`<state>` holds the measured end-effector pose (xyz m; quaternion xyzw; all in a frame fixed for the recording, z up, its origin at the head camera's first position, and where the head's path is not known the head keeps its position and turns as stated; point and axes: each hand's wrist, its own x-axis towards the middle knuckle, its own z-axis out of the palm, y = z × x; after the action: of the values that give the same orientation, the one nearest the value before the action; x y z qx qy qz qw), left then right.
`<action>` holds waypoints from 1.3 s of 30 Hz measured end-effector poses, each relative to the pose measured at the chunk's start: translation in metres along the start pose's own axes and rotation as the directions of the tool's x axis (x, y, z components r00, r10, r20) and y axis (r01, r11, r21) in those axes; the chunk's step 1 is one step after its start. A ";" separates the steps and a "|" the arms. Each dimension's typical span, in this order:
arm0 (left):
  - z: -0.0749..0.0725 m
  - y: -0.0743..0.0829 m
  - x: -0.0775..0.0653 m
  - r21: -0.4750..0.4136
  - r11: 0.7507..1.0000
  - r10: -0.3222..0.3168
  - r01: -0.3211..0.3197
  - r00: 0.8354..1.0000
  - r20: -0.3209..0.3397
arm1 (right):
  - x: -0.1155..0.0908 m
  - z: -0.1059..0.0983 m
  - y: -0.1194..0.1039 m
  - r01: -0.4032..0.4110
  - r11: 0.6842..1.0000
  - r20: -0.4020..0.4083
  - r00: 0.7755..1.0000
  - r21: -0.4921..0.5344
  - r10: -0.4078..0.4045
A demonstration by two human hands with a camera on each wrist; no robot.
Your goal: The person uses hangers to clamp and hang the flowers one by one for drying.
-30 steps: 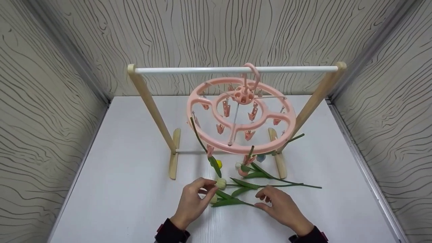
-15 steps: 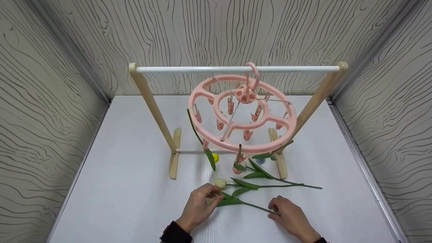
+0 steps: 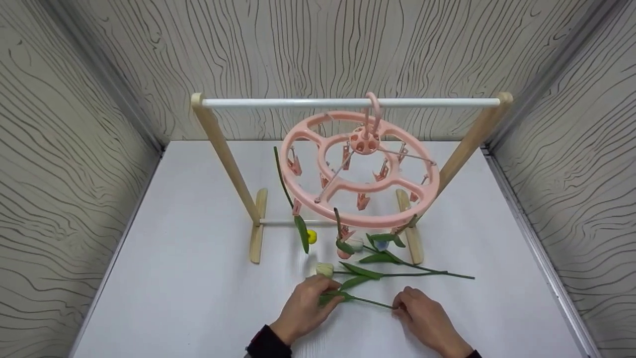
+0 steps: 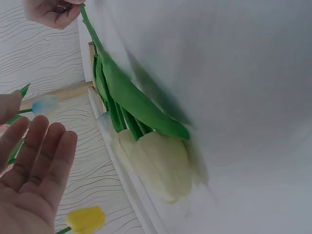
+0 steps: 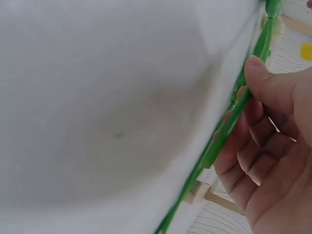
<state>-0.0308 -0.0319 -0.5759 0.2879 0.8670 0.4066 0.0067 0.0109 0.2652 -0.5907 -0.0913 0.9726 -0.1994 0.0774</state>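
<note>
A: ok so where was the white tulip [image 4: 163, 168]?
B: In front of the pink hanger [image 3: 375, 219], stem pinched in the right hand [image 3: 425, 315].
A: and the left hand [image 3: 307, 304]?
B: Loose tbh, fingers pretty straight, just beside the bloom. Another tulip [image 3: 325, 269] lay behind.

The left hand [image 3: 307, 304] is stretched out, with its fingers [image 4: 34, 151] almost straight and side by side. The right hand [image 3: 425, 314] is apart from it. Its thumb [image 5: 270, 85] and fingers make a pinch, lower fingers bent. Both wrists [image 3: 284, 332] come in from the near side.
</note>
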 end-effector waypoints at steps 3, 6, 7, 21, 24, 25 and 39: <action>0.001 0.007 0.003 0.052 0.998 0.032 -0.033 0.999 0.019 | 0.000 -0.008 -0.005 0.064 0.998 -0.030 0.997 -0.018 -0.064; 0.003 0.015 0.006 0.106 0.992 0.056 -0.062 0.997 0.052 | 0.000 -0.016 -0.012 0.087 0.996 -0.025 0.996 -0.024 -0.088; 0.003 0.018 0.008 0.124 0.990 0.065 -0.073 0.996 0.066 | 0.000 -0.019 -0.015 0.086 0.996 -0.015 0.996 -0.021 -0.086; 0.004 0.045 0.024 0.352 0.907 0.198 -0.231 0.972 0.126 | 0.007 -0.045 -0.054 0.226 0.969 -0.103 0.966 -0.099 -0.236; 0.005 0.045 0.025 0.422 0.870 0.235 -0.255 0.967 0.100 | 0.010 -0.047 -0.059 0.245 0.965 -0.117 0.960 -0.093 -0.255; 0.005 0.046 0.026 0.443 0.858 0.244 -0.259 0.966 0.092 | 0.010 -0.047 -0.061 0.249 0.964 -0.118 0.959 -0.091 -0.259; 0.002 0.053 0.030 0.605 0.741 0.300 -0.292 0.950 0.091 | 0.016 -0.050 -0.077 0.289 0.946 -0.146 0.939 -0.148 -0.310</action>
<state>-0.0293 0.0117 -0.5328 0.4057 0.8947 0.1020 -0.1566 -0.0027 0.2110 -0.5161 -0.2260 0.9609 -0.1547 -0.0417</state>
